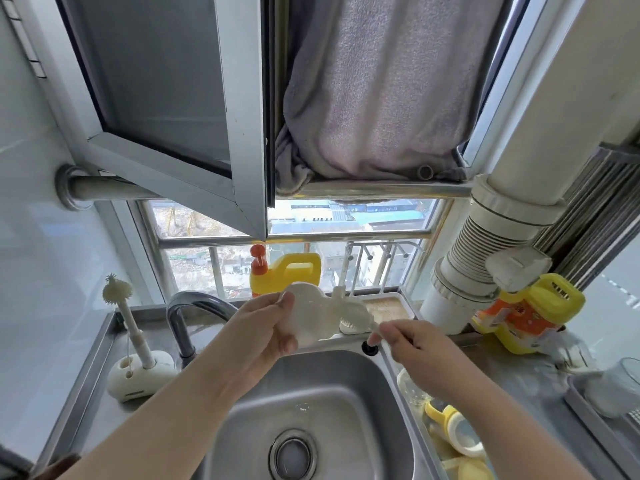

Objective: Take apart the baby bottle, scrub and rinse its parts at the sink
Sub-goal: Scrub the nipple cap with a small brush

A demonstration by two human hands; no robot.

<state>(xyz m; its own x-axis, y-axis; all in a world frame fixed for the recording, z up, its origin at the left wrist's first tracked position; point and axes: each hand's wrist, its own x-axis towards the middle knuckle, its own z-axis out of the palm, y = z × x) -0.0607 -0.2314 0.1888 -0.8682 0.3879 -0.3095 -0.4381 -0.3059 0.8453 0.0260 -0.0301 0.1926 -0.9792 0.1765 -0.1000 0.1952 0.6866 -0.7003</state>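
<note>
A: Item one, fingers?

B: Left hand (266, 327): thumb and fingers curled round a flat white cloud-shaped piece (313, 315), pinching its left lobe and holding it up above the sink (349, 372). Right hand (412, 344): fingertips pinched on the thin handle of a small white brush (353, 315) whose head lies against the piece's right lobe. Judged purpose: one hand steadies, the other scrubs, with drips falling into the basin.

A: What is the white piece?

B: Cannot tell for certain; possibly a stand or holder. It is not plainly a bottle part.

A: Item two, the bottle itself?

B: Baby bottle parts (457, 431), clear and yellow, lie on the counter just right of the sink rim, below the right forearm. Likely parked there, within reach, awaiting their turn.

A: Outward from there?

B: Faucet (188, 306) at the sink's left rear, no water seen running. Silicone bottle brush (121, 299) upright in its white holder, left counter, untouched. Yellow detergent jug (287, 271) on the windowsill behind the hands. A second yellow bottle (533, 313) on the right. Drying rack (381, 268) at the window.
</note>
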